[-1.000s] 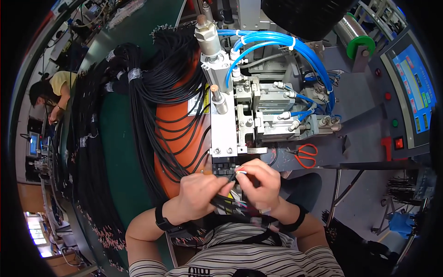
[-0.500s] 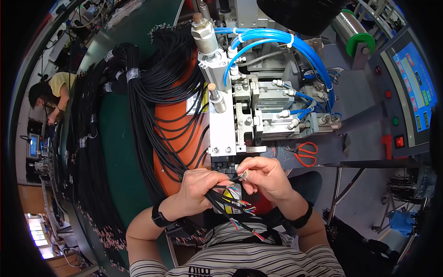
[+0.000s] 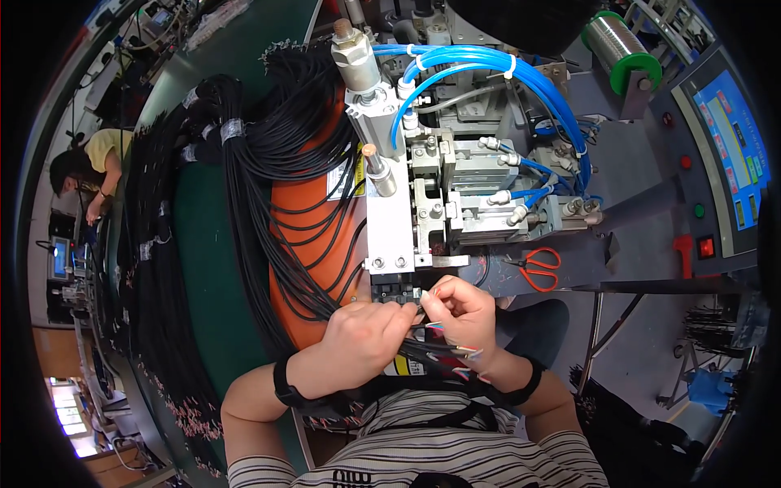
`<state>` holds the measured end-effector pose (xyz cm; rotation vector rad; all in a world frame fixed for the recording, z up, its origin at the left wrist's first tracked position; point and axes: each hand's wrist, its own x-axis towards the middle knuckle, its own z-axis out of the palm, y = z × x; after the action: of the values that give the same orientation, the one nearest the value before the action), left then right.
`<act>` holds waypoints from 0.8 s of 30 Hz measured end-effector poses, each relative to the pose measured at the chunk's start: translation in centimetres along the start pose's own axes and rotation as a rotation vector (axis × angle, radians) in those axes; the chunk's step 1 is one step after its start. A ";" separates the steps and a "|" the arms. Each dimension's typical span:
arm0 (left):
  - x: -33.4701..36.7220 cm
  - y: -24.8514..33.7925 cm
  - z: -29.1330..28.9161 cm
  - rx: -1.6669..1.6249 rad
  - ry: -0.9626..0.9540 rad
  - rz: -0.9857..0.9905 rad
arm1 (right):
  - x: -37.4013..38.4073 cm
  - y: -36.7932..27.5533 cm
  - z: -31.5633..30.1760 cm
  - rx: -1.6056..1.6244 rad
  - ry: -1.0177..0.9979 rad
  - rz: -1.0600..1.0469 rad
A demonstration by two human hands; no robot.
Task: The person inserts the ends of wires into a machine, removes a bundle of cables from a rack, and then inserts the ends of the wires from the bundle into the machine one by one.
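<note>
My left hand (image 3: 366, 337) is closed around several black cables (image 3: 419, 351), just in front of the machine's small black fixture (image 3: 394, 289). The stripped ends of these cables, with thin coloured wires (image 3: 468, 353), fan out to the right beneath my right hand (image 3: 465, 319). That hand is closed in a pinch at the fixture's front right edge, thumb and forefinger on the fine wires of one cable end. The fingers mostly hide that end.
The machine's metal block (image 3: 390, 228) and blue air hoses (image 3: 521, 69) rise ahead. Red-handled scissors (image 3: 540, 270) lie to the right, near a control screen (image 3: 732, 154). A large black cable bundle (image 3: 244, 179) spreads over the left side. A co-worker (image 3: 106, 159) sits far left.
Both hands have moved closer to the fixture, the left turning its back upward. The coloured wire ends below have swung up and right, under my right hand.
</note>
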<state>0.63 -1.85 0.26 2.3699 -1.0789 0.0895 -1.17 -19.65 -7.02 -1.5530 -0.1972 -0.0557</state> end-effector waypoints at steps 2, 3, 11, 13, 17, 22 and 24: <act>-0.1 0.0 0.1 0.090 -0.038 -0.017 | 0.0 -0.7 0.6 0.325 0.017 0.148; -0.3 -0.5 0.3 -0.012 -0.017 -0.027 | 0.1 -1.0 0.7 0.487 0.027 0.222; -0.3 -1.1 0.3 -0.265 0.099 -0.075 | 0.0 -1.2 0.7 -0.427 0.057 -0.563; -0.1 -1.0 0.3 -0.192 0.072 -0.050 | -0.1 -1.4 -0.1 -0.170 0.001 -0.360; 0.0 -1.2 0.5 -0.194 0.078 -0.046 | 0.7 -1.9 -2.0 0.404 -0.163 0.150; 0.0 -1.2 0.6 -0.178 0.026 -0.033 | 1.7 -1.9 -3.1 0.468 -0.296 0.350; 0.1 -1.2 0.7 -0.184 -0.020 -0.040 | 2.1 -1.8 -3.5 0.438 -0.302 0.354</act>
<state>1.46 -1.55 -0.85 2.2304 -1.0032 -0.0463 0.89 -22.96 -4.90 -1.1320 -0.1568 0.4747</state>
